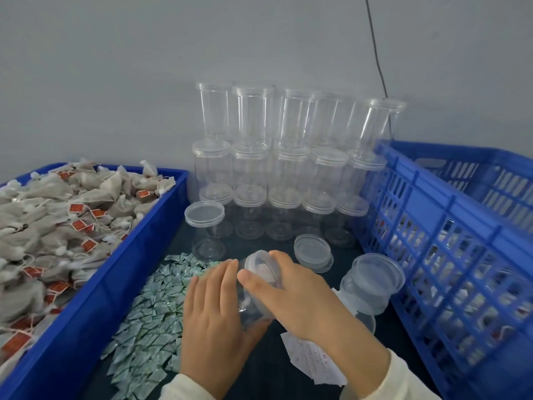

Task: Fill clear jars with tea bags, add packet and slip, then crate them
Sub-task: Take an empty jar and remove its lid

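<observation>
- We see a clear jar [256, 287] tilted on its side in the near middle, held between both hands above the dark table [259, 370].
- The left hand [213, 310] cups the jar's body from the left, fingers wrapped under it.
- The right hand [291, 293] clamps over the jar's lid end, thumb across the top.
- A blue bin [95, 298] on the left holds tea bags [57, 215].
- Small packets [150, 313] lie in a heap just left of the hands; paper slips [314, 362] lie under the right wrist.
- Stacked empty jars [288, 157] stand against the far wall; a blue crate [450, 226] sits on the right.
</observation>
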Demonstrator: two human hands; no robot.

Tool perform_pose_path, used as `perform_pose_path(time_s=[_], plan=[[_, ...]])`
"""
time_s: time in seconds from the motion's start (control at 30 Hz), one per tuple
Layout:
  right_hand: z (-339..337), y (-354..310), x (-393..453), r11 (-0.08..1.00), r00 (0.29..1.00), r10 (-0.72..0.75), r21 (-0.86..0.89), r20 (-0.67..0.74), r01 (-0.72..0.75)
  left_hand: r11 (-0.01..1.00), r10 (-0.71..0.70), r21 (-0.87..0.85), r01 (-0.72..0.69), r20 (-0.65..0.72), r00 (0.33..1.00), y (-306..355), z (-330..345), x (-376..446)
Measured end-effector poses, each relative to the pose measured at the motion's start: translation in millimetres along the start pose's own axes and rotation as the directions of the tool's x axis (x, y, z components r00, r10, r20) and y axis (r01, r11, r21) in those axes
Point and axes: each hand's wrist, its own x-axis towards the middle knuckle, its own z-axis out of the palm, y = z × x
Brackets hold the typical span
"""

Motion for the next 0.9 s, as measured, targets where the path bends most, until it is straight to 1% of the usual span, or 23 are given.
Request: perform_pose_path(time_s=[0.23,0.5,0.7,0.77,0.83,0.9], plan=[[6,5,2,0.999,0.998,-0.039,0.006,-0.051,0.04,0.997,0.043,-0.059,-0.044,-0.021,0.999,-5,6,2],[13,8,3,0.995,0.989,-0.101,-0.017,-0.112,0.099,0.994,0.096,-0.043,-0.095,0.003,0.995,-9,1,9],[14,8,3,0.99,0.977,-0.144,-0.021,-0.156,0.142,0.998,0.062,-0.036,-0.06,0.07,0.996,-5,-7,15],[12,9,3,0.985,0.971,-0.174,-0.047,-0.163,0.168,0.996,0.042,-0.085,-0.031,0.135,0.99,-3,-10,17],[10,11,3,0.966,0.956,-0.247,-0.116,-0.159,0.231,0.973,0.0,-0.227,0.047,0.206,0.979,-2,-13,20],[6,12,2,0.94,0.945,-0.31,-0.181,-0.107,0.288,0.924,-0.048,-0.35,0.154,0.293,0.955,0,-17,21]])
